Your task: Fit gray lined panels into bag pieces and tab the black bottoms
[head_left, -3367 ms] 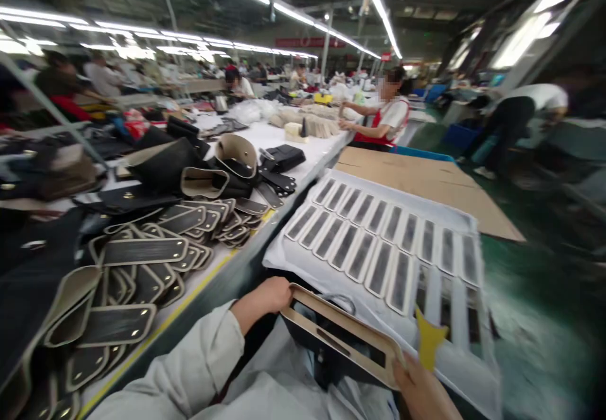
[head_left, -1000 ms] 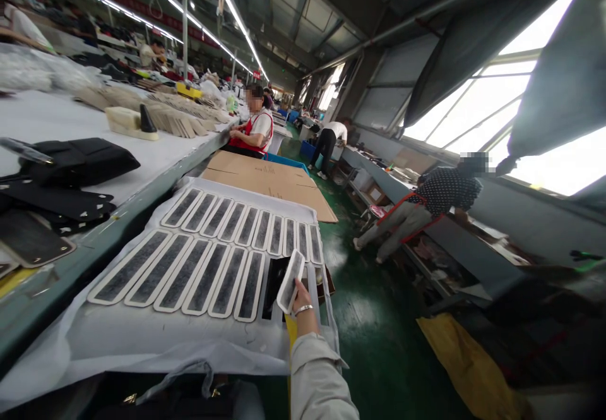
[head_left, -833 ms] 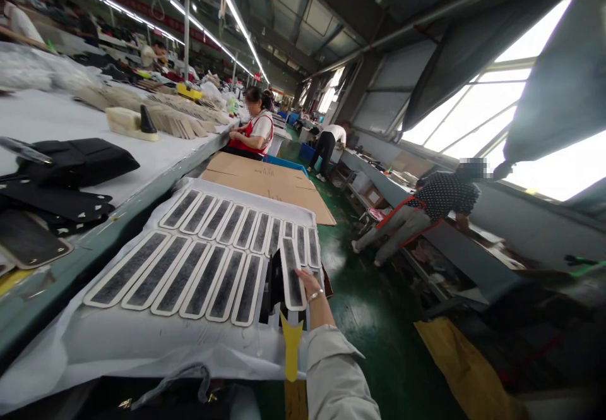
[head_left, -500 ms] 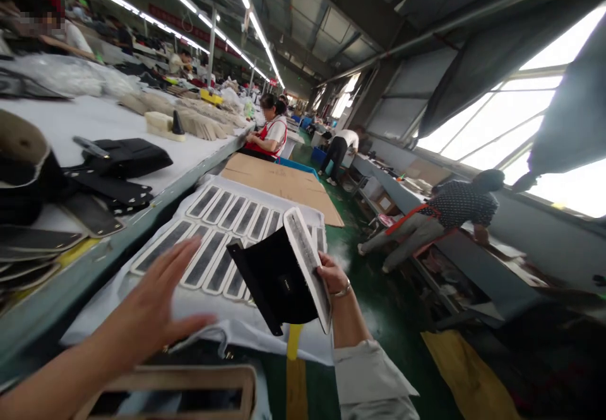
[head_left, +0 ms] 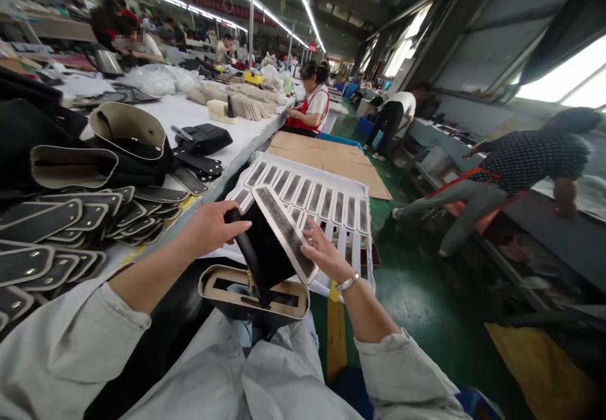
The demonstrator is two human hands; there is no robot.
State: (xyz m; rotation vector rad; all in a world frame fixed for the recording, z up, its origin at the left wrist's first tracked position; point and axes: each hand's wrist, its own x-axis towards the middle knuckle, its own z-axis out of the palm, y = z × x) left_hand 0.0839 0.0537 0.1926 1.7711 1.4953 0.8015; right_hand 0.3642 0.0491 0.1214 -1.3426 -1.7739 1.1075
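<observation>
A black leather bag piece, joined to a long panel with a white rim and grey speckled face, is held up tilted before me. My left hand is closed on the black edge at its upper left, thumb laid across the top. At the panel's right edge, my right hand grips with thumb and fingers. Just below, a black bag body with a beige inner rim stands at my lap. The black piece's lower end overlaps its opening; whether it touches is unclear.
White-rimmed panels lie in rows on a white cloth ahead, before a cardboard sheet. Black straps and open bag bodies crowd the left bench. Co-workers include a person in a red apron and another bending at right.
My left hand, open and apart before, has come to the black piece and grips its edge. The piece has turned, showing more of the panel's speckled face. The view has swung left and down.
</observation>
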